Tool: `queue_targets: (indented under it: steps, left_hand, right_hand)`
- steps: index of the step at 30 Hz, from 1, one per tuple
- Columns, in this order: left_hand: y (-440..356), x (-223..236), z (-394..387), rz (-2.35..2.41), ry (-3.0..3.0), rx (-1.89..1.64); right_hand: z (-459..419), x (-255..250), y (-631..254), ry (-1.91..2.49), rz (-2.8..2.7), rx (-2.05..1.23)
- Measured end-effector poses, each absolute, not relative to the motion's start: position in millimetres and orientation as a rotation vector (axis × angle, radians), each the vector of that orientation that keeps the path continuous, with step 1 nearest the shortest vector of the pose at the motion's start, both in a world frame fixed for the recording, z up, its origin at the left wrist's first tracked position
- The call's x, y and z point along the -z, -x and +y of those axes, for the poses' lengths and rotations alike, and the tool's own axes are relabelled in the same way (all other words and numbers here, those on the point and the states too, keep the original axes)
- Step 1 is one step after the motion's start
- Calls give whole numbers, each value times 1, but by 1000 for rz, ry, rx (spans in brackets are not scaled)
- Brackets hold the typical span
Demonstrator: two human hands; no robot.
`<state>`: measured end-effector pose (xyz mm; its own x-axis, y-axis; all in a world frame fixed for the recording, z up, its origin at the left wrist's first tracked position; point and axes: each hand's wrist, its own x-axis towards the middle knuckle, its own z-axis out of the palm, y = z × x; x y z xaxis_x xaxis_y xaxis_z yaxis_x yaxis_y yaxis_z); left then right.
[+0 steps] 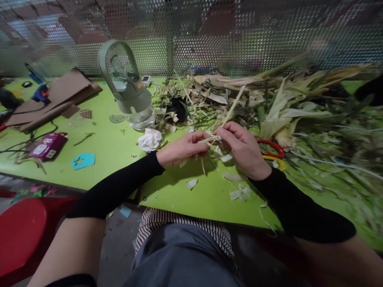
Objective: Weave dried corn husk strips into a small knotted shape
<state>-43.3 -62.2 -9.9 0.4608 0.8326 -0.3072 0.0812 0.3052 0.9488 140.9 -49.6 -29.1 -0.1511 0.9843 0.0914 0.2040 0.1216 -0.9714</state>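
Note:
Between my two hands, over the green table [173, 185], is a pale corn husk strip [232, 108] whose long end points up and away. My left hand [187, 147] pinches its near end between thumb and fingers. My right hand [241, 148] is closed round it a little farther along, and the two hands almost touch. Thin loose ends hang below the fingers. Right beside my right hand lie scissors with a red handle [273, 147] and a yellow one, partly covered by my wrist. Small husk scraps [192, 183] are scattered below the hands.
A heap of dried corn husks [215, 93] spreads across the back and right. Left of it stand a water bottle with a carry loop [134, 93] and a crumpled tissue [150, 139]. Farther left are brown cardboard [64, 97], a purple box [48, 146] and a blue paper piece [83, 161].

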Motion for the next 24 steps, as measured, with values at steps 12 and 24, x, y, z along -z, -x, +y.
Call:
queue_targets:
  steps: [12,24]
  left_hand:
    - [48,15,-55,958,-1172,-618]
    - [44,8,-59,1012,-1154,-642]
  right_hand:
    - [-45,29,-144,1196,-1617,-1090]
    - [-47,26,-147,1206,-1663,-1139]
